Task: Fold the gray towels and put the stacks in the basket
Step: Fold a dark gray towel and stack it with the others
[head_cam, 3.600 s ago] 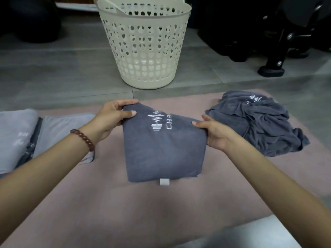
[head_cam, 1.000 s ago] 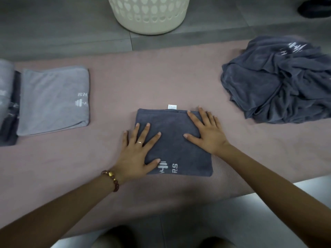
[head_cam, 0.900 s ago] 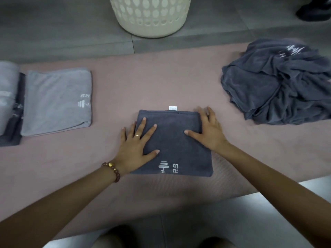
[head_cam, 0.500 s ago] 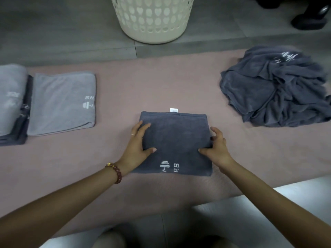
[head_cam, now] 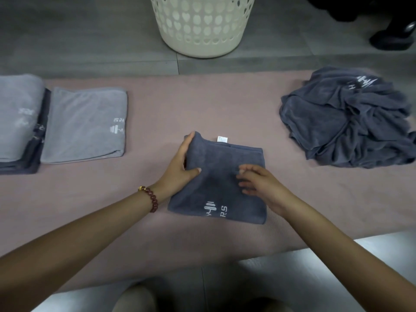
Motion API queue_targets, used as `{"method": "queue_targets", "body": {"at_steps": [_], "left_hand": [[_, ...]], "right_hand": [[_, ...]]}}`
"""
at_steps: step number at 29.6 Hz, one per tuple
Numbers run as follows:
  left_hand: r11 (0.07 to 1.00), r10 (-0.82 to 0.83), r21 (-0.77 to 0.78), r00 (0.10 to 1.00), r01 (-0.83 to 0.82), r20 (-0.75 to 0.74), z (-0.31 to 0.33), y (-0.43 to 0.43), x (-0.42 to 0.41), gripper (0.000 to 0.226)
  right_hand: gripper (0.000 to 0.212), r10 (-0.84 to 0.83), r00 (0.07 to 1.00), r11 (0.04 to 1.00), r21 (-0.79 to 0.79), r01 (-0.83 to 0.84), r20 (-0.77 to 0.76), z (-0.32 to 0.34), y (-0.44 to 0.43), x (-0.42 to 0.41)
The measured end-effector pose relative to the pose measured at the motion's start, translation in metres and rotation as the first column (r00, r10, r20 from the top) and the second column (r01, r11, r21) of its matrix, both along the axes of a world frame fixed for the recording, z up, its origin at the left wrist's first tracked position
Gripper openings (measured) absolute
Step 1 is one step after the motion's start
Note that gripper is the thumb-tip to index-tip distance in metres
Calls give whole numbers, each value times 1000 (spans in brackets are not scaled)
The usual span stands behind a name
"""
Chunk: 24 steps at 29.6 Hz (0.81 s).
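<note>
Stack, far left [head_cam: 18, 113]: folded towels, light gray on top, dark ones under it, lying on pink mat [head_cam: 202, 104].
Light gray towel [head_cam: 83, 124]: folded flat, just beside the stack, white logo toward its right edge.
Left hand [head_cam: 180, 167]: grips left edge of dark gray towel [head_cam: 225, 176], thumb on top, fingers tucked under; that edge is lifted off the mat. Red bead bracelet [head_cam: 150, 199] on the wrist.
Basket [head_cam: 202, 25]: cream, heart-shaped holes, on gray floor beyond the mat's far edge, top cut off by the frame.
Dark gray towel: folded square, mid-mat, logo on near edge, white tag [head_cam: 222, 139] sticking out at far edge; not in the basket.
Right hand [head_cam: 261, 188]: on top of the dark gray towel, right of middle, fingers half bent and blurred; cannot tell if it holds cloth.
Unfolded pile [head_cam: 346, 122]: dark gray towels crumpled at right end of the mat, well apart from the folded one.
</note>
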State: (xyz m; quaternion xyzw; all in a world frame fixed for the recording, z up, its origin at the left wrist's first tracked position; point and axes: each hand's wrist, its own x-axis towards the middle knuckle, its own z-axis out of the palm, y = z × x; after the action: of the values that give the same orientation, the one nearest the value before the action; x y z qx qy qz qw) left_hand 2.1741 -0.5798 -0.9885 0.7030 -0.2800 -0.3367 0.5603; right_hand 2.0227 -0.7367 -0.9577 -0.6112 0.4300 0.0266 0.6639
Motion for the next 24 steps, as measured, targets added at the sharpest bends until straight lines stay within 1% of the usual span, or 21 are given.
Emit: {"method": "queue_targets", "body": {"at_steps": [1,2,3,5,6,7,8,9,11,12,13,14,16,17,18,19,20,21,22,24], "left_hand": [[1000,-1,-17,1000,1,4,6,-4,-1,86],[999,9,-36,1000,-9,-2,9,-7,-1,84],[999,21,-45,1000,-21,-7,13,-10,-1,82],[998,27,-47,999,-28,-28,13,-15,1,77],[999,19,-39,999,-21,-49,12,-17,3,77],[1000,8,-16,997,-10,-77,11,-19,6,79],[1000,5,18,995,-4,-97,11,-21,9,82],[998,0,65,995,6,-101,12,-22,14,85],[994,-19,102,995,29,-96,22,-27,25,88],[992,-55,110,996,62,-64,29,-30,30,87],[986,-112,119,994,114,-15,36,-32,34,85],[977,-173,134,984,167,31,43,-34,37,80],[964,-236,148,969,223,74,53,-38,40,65],[966,-232,133,971,222,63,58,-40,39,54],[975,-204,101,979,200,25,64,-42,37,43],[985,-164,55,986,165,-27,70,-43,33,35],[992,-129,6,989,130,-78,77,-44,27,31],[995,-98,-38,988,94,-115,86,-44,21,29],[994,-72,-88,989,61,-129,96,-44,13,28],[983,-12,-183,989,-16,-149,116,-43,1,25]], "right_hand": [[27,-41,999,991,130,42,-7,5,0,2],[29,-58,998,981,185,59,-15,9,0,4],[31,-49,999,982,183,53,-23,12,-1,5],[35,-6,999,999,51,8,-41,14,-1,2],[33,-7,998,1000,-10,6,-55,14,0,-1],[27,-15,997,999,-31,12,-73,14,3,-6],[18,-15,995,1000,1,15,-101,12,6,-13],[12,5,991,997,83,6,-135,10,11,-20],[13,120,973,957,285,-60,-198,7,21,-35],[15,170,962,933,348,-88,-212,4,24,-42],[15,200,956,922,372,-108,-216,2,28,-46],[15,209,953,926,359,-121,-217,-1,30,-49],[20,200,954,948,291,-131,-221,-5,35,-52],[25,207,954,949,280,-143,-216,-6,38,-52],[32,223,954,941,300,-157,-201,-7,43,-51],[40,230,959,914,374,-155,-164,-8,49,-50],[51,212,971,865,485,-132,-112,-9,58,-48],[62,154,987,792,604,-90,-55,-10,68,-45],[72,71,997,707,705,-42,-11,-10,78,-41],[84,-129,991,565,824,35,46,-7,95,-30]]}}
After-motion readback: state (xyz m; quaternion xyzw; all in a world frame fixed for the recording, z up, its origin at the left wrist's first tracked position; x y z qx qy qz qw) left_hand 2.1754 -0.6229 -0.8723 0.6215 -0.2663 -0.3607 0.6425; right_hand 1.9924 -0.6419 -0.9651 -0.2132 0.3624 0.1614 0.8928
